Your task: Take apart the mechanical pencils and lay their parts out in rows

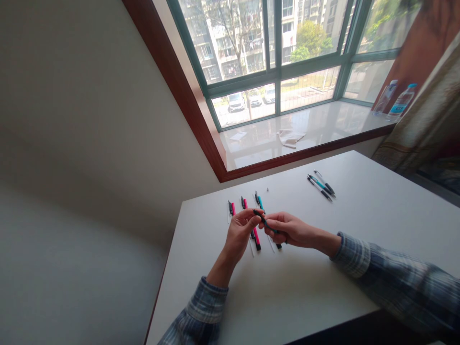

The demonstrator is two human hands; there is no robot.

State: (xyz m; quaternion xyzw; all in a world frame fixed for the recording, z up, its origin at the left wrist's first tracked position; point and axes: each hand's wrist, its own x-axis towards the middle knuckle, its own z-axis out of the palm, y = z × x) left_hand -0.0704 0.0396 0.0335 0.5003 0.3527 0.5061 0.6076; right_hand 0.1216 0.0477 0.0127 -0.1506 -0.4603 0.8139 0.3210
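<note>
A person in plaid sleeves works on a ballpoint at a white bench point(323, 287) below a bay window. At far left a pink pen point(232, 209) lies near the bench's far edge. Beside it, the left hand point(241, 231) pinches the dark tip end of the held pen point(265, 222), fingers closed on it. A second pink pen point(256, 238) lies on the bench just beneath, and a teal pen point(259, 200) just beyond the hands. The right hand point(287, 230) grips the held pen's other end, fingers wrapped round the barrel, just above the bench. Three pens point(321, 184) lie well apart to the right. The step in hand looks like twisting or pulling at the tip end. Whether any part has come loose is too small to tell. The next move calls for a firm pinch at both ends, with small parts kept over the bench.
</note>
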